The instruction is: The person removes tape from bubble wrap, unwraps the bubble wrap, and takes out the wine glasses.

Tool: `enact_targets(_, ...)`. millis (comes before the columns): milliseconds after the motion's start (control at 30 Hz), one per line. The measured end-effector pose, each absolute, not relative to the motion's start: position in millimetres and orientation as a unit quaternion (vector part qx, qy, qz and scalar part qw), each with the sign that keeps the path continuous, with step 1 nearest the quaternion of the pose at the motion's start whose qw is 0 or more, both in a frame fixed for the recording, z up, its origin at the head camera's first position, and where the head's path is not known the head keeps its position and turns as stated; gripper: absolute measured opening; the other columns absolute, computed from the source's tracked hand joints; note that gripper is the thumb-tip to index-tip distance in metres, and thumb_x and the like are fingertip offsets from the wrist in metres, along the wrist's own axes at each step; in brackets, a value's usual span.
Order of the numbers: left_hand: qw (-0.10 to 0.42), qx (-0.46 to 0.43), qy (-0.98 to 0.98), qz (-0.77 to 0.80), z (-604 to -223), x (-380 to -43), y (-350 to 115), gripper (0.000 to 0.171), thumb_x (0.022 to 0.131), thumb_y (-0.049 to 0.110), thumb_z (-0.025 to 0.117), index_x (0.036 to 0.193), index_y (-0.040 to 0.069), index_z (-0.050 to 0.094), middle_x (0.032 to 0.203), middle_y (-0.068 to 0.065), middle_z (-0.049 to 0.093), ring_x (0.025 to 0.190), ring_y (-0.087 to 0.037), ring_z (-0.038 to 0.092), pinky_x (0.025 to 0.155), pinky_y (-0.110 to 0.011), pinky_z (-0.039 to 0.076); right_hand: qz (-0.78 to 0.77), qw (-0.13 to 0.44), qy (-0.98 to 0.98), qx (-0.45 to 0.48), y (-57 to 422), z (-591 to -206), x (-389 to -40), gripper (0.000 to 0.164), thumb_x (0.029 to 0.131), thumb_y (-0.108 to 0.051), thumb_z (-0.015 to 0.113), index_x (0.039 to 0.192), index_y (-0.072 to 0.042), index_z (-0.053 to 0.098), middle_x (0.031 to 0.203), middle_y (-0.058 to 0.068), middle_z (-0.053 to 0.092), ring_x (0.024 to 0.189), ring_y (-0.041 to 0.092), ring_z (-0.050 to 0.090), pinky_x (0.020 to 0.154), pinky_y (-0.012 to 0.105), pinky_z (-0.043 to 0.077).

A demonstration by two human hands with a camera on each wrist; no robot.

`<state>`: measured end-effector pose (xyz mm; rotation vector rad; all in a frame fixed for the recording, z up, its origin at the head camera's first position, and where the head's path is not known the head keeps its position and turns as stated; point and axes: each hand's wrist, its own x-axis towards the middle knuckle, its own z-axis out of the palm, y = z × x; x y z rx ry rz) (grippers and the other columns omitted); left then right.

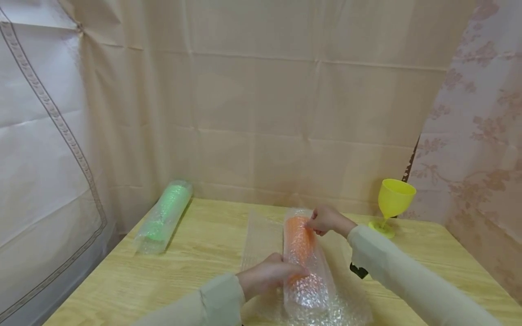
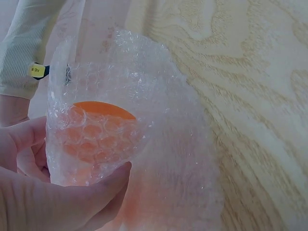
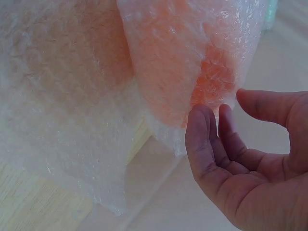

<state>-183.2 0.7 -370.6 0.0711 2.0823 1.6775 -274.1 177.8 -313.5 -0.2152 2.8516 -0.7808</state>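
An orange object lies inside a roll of bubble wrap near the front middle of the table; most of its form is hidden by the layers. In the left wrist view a curved orange edge shows at the roll's near end. My left hand grips that end from the left, thumb on top and fingers beneath. At the far end, my right hand holds the roll from the right. The right wrist view shows the thumb and fingertips of that hand at the wrapped end.
A green object in bubble wrap lies at the table's back left. A yellow goblet stands upright at the back right. Loose bubble wrap spreads flat under the roll on the wooden table. Beige cloth hangs behind.
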Motion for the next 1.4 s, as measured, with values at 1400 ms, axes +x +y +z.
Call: enact_targets(1400,0.272,0.057,0.723,0.633,-367,-200,7,0.042,0.089,0.011,0.061,0.123,-0.009,0.046,0.111,-0.017,0.061,0.102,-0.027,0.064,0.093,-0.041,0.052,-0.263,0.071,0.959,-0.077,170,-317,-272,0.02,0.084,-0.011,0.065,0.068,0.001,0.062,0.056,0.003,0.059,0.049,0.01,0.057,0.058,0.03,0.058)
